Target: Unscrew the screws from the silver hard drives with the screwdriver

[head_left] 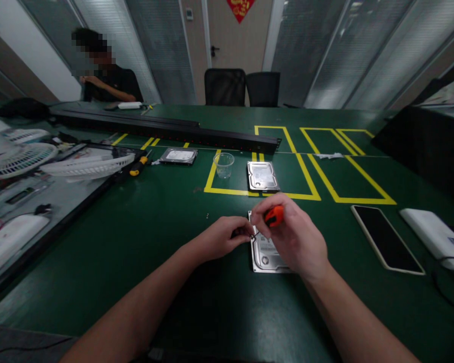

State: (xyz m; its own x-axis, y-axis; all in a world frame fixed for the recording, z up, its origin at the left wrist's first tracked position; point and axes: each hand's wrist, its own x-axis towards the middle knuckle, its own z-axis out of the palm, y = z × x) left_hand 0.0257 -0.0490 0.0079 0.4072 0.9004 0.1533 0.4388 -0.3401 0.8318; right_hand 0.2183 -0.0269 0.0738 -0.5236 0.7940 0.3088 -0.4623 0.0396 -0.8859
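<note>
A silver hard drive (262, 258) lies flat on the green table, partly hidden under my hands. My right hand (298, 239) is closed around a screwdriver with an orange-and-black handle (274, 216). The thin shaft slants down to the left edge of the drive. Beside the tip, my left hand (227, 236) has its fingertips pinched together at that same edge; what they hold, if anything, is too small to make out. A few tiny screws (207, 216) rest on the table left of the drive.
Beyond my hands stand a second hard drive (263, 176) and a clear plastic cup (224, 165). Farther left are another drive (179, 156) and a yellow-black screwdriver (138, 166). A phone (388, 239) and a white power bank (437, 239) lie right. One person (111, 83) sits across.
</note>
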